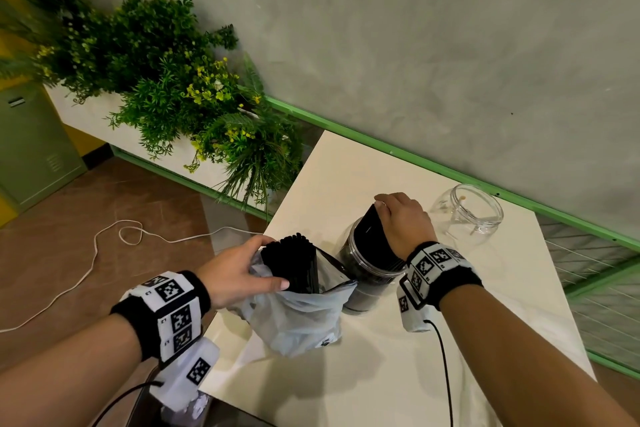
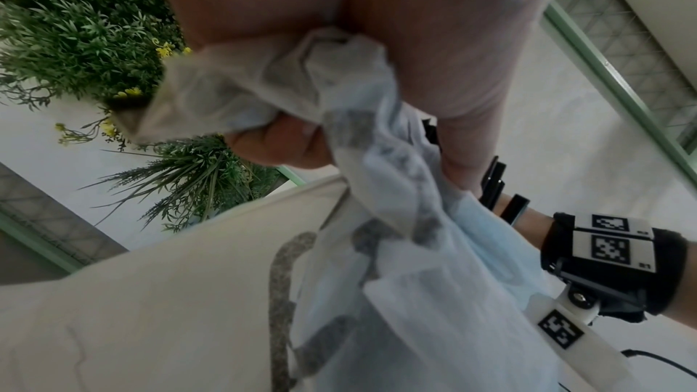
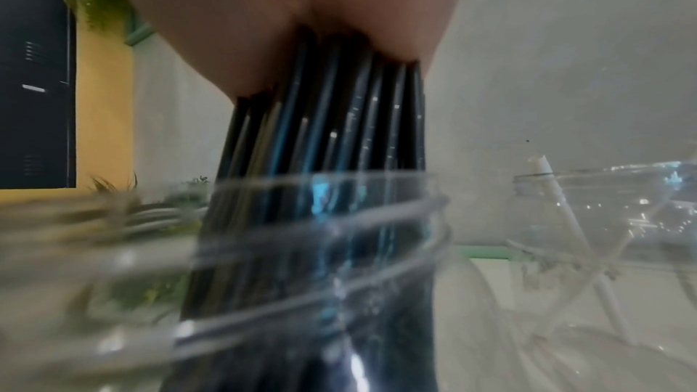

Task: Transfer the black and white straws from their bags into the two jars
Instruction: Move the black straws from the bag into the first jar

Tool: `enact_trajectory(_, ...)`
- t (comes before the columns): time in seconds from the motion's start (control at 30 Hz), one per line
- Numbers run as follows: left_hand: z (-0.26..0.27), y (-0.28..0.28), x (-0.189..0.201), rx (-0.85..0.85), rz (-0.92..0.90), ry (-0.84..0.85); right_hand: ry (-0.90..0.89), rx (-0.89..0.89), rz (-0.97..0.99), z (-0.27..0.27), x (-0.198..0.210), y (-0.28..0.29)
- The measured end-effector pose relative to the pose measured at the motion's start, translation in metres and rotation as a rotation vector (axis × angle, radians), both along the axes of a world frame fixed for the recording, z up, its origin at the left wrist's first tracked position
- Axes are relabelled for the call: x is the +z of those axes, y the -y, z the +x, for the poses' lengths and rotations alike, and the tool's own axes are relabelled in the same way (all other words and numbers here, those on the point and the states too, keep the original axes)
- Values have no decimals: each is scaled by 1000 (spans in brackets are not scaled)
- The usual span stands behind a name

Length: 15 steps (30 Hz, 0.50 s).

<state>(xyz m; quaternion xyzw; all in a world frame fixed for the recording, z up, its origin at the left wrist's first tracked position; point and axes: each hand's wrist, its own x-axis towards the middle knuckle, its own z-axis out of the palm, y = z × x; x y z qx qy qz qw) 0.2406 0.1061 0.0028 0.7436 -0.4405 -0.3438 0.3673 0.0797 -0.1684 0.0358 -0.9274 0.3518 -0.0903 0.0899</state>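
- on the table [image 1: 363, 374], our right hand [image 1: 403, 222] grips a bunch of black straws [image 3: 324, 118] from above, their lower ends down inside the near jar [image 1: 370, 270].
- our left hand [image 1: 239, 270] clutches the bag [image 1: 298, 315] at its mouth, just left of that jar; more black straws [image 1: 294, 263] stand in the bag beside the thumb.
- the far jar [image 1: 474, 211] stands apart to the right.
- only the right wrist view shows a white straw [image 3: 547, 178] leaning in it.
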Motion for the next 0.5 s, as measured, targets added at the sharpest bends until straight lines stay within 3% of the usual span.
enact_trajectory(0.1,0,-1,-1,-2,3,4,143,-11,-97,-5,7,-9)
enact_trajectory(0.17,0,-1,-1,6,5,7,345,75,-172,-10,10,-23)
enact_trajectory(0.23,1,-2,-2,15,12,9,420,186,-181,-17,7,-44)
enact_trajectory(0.3,0,-2,-2,15,17,3,296,264,-122,-24,-3,-67)
enact_trajectory(0.4,-1,-1,0,9,12,-12,23,237,40,-31,-19,-83)
enact_trajectory(0.5,-3,-1,3,6,0,-36,65,172,136,-35,-23,-80)
